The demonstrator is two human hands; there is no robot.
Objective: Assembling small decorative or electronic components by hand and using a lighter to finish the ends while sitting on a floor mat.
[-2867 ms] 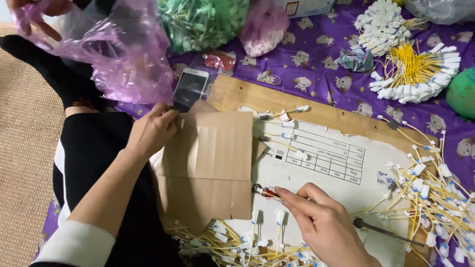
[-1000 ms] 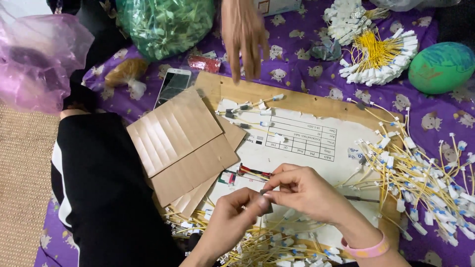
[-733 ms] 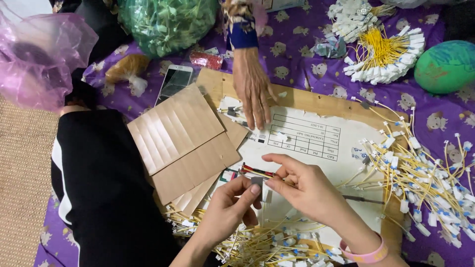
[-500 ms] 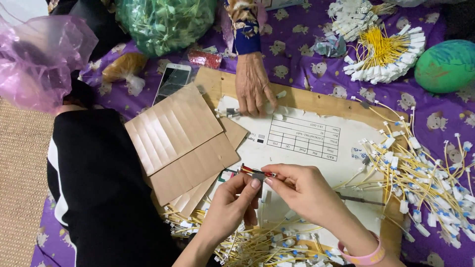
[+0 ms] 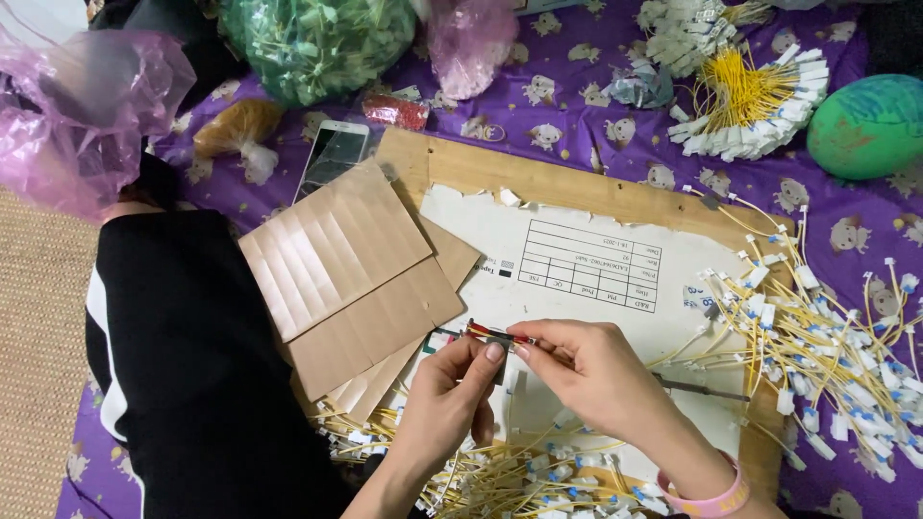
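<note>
— While the left hand (image 5: 452,389) and right hand (image 5: 591,370) pinch a small grey connector (image 5: 500,344) together, where is it?

— Near the wooden board's (image 5: 538,178) front edge, over the white sheet (image 5: 615,317), fingertips mostly hiding it. Yellow wires (image 5: 817,336) spill off its right edge.

A small grey connector piece (image 5: 501,352) sits pinched between the fingertips of the left hand (image 5: 445,402) and the right hand (image 5: 584,369), held just above the white printed sheet. Right beside it, a short bundle of red and yellow wires (image 5: 496,334) lies nearly level, its dark left end by the cardboard's edge and its right end running under the right hand's fingertips.
</note>
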